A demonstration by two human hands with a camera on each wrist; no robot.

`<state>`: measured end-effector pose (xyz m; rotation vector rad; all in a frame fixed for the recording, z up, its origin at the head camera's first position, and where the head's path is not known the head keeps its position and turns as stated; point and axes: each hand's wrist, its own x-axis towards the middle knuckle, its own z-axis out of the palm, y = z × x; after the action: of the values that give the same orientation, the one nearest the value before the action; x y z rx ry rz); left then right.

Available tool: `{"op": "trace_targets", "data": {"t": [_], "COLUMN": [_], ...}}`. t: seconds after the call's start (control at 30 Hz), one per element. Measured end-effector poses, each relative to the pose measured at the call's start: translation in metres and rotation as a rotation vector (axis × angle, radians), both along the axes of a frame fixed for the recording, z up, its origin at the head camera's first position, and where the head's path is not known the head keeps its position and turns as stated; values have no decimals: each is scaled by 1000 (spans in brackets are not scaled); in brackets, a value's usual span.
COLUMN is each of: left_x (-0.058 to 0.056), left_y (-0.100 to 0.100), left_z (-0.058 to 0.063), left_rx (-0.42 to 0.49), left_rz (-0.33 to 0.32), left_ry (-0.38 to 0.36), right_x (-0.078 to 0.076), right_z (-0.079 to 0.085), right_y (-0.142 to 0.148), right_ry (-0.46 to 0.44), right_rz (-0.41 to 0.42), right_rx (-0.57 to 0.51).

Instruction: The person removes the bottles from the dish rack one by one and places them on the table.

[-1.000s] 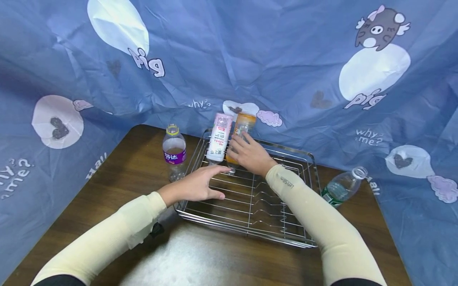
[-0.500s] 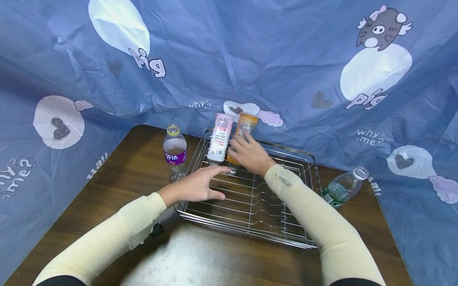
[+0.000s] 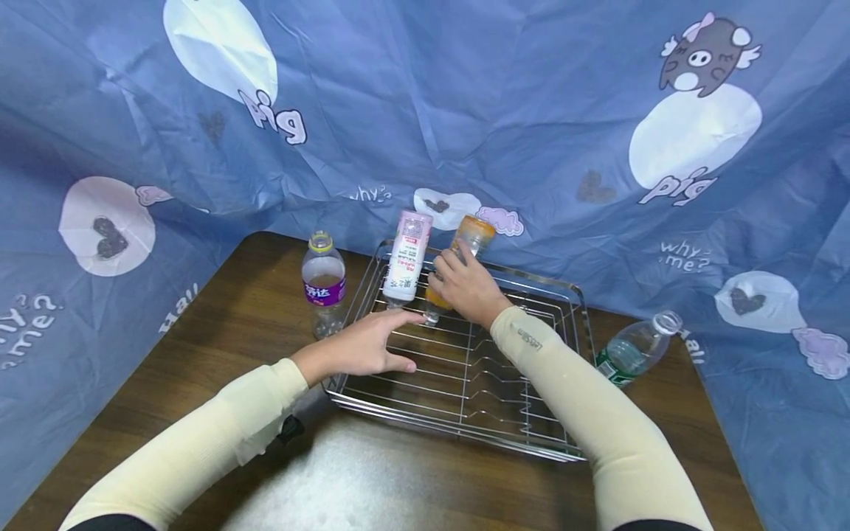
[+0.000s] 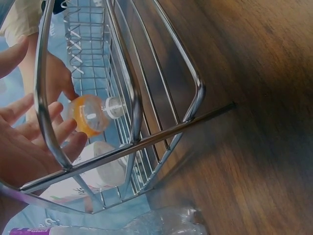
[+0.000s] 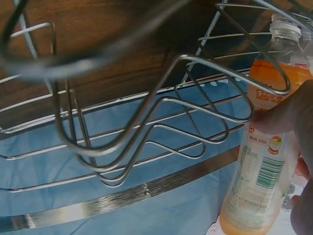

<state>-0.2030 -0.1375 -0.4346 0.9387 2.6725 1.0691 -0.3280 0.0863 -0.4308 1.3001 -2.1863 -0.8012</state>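
My right hand (image 3: 467,286) grips a clear plastic bottle with an orange label (image 5: 261,147), neck down over the wire dish rack (image 3: 578,453). Its orange base leans to the back right, and fingers cover much of its middle in the head view. The white neck ring (image 4: 115,107) is right at the rack's wires. To its left a white and pink bottle (image 3: 408,254) stands upside down in the rack. My left hand (image 3: 361,343) is spread over the rack's front left, thumb apart from the fingers, holding nothing.
An uncapped bottle with a purple label (image 3: 324,287) stands left of the rack on the wooden table (image 3: 199,391). Right of the rack is a clear bottle with a green label (image 3: 637,350). A blue printed cloth (image 3: 531,147) hangs behind the table.
The base of the orange-labelled bottle has tipped to the right, away from the white and pink bottle, while its neck stays near the same place. The left hand is almost still.
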Motion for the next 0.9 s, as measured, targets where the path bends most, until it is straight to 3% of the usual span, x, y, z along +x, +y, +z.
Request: {"op": "trace_targets", "data": {"t": [0.33, 0.9], "left_x": [0, -3], "left_y": [1, 3], "left_z": [1, 11], "left_rx": [1, -8], "left_rz": [-4, 68], "left_ry": [24, 51], "right_x": [2, 10], "right_z": [5, 19], "right_y": [9, 26], "right_ry": [-15, -48], "right_rz": [-29, 10], "right_rx": [62, 8]}}
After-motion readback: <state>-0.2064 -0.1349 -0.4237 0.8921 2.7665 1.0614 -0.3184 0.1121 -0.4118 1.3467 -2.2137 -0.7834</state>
